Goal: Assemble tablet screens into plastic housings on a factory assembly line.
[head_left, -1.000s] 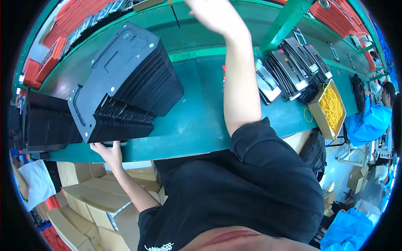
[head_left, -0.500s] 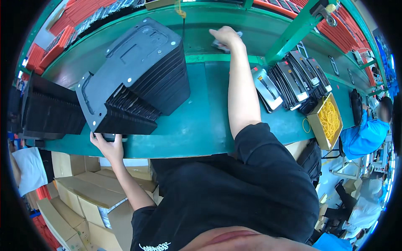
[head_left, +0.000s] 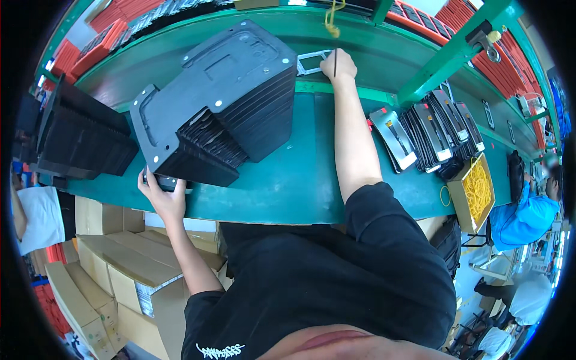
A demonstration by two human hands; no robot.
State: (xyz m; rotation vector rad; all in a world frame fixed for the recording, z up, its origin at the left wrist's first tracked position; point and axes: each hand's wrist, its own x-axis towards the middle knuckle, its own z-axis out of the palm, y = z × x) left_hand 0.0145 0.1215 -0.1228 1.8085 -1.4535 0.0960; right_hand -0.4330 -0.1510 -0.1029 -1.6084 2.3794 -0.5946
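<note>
My right hand reaches to the green back panel, fingers closed at the end of a pale rectangular frame. A thin dark rod hangs across the view of that hand. My left hand is at the table's front edge. Its thumb and fingers hold the sides of a small flat black piece, partly hidden beneath the overhanging corner of a tall stack of black trays. That stack tilts toward the left on the green table. The far edge of the piece cannot be seen.
Another stack of black trays stands at left. Bundles of flat dark panels lie right of my arm, near a cardboard box of yellow rubber bands. A green post rises behind them. Open cartons sit below the table.
The view has shifted, so the stacks appear farther right. The blur at my right hand is gone, and the pale frame shows beside it. My left hand stays by the stack with the black piece.
</note>
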